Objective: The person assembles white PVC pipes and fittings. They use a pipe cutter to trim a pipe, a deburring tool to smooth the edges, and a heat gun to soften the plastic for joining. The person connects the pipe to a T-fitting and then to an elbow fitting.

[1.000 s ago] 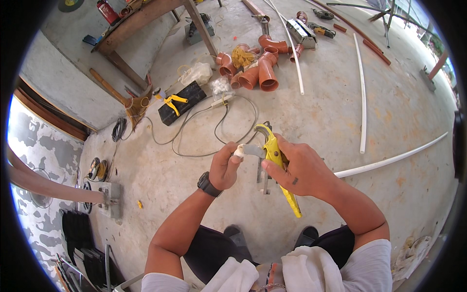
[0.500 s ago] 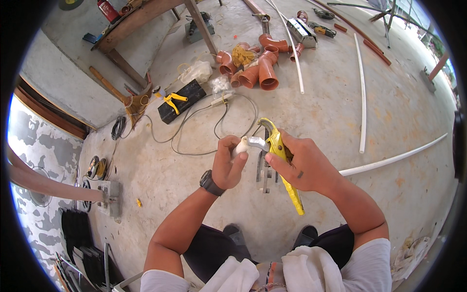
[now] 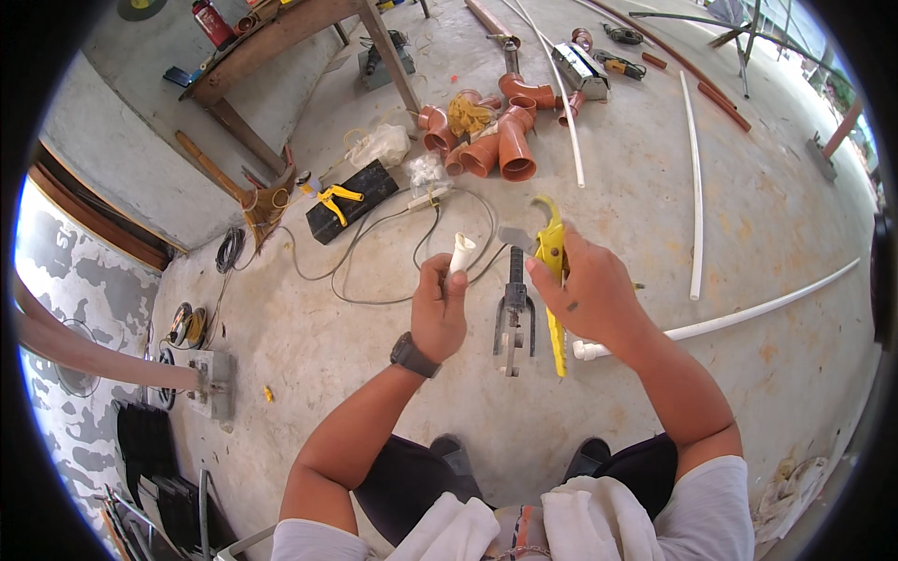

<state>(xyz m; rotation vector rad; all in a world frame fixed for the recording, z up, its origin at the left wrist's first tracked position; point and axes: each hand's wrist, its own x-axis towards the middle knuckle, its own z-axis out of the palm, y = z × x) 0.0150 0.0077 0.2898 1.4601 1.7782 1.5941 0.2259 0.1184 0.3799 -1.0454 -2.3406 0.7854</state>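
My left hand [image 3: 440, 309] is closed around a short white plastic pipe piece [image 3: 460, 252], its wider end pointing up and away from me. In my right hand [image 3: 591, 294] is a yellow pipe cutter [image 3: 552, 257]. The cutter's grey blade [image 3: 514, 237] stands swung out toward the pipe piece, with a gap between them. Some of the right fingers are hidden behind the tool. Below, between my hands, a dark metal clamp-like tool [image 3: 514, 304] rests on the floor. Right of it lies a long white pipe [image 3: 739, 319] with a fitting on its near end.
Orange pipe fittings [image 3: 514, 140] lie in a group ahead. A black case [image 3: 351, 208] carries a yellow-handled tool [image 3: 337, 198], and a grey cable [image 3: 346, 271] loops nearby. White pipes [image 3: 695, 187] lie at right. A wooden table [image 3: 281, 47] stands far left.
My hands have moved apart. The cutter has shifted right and up, its blade coming away from the white pipe piece, and the dark tool beneath shows more fully.
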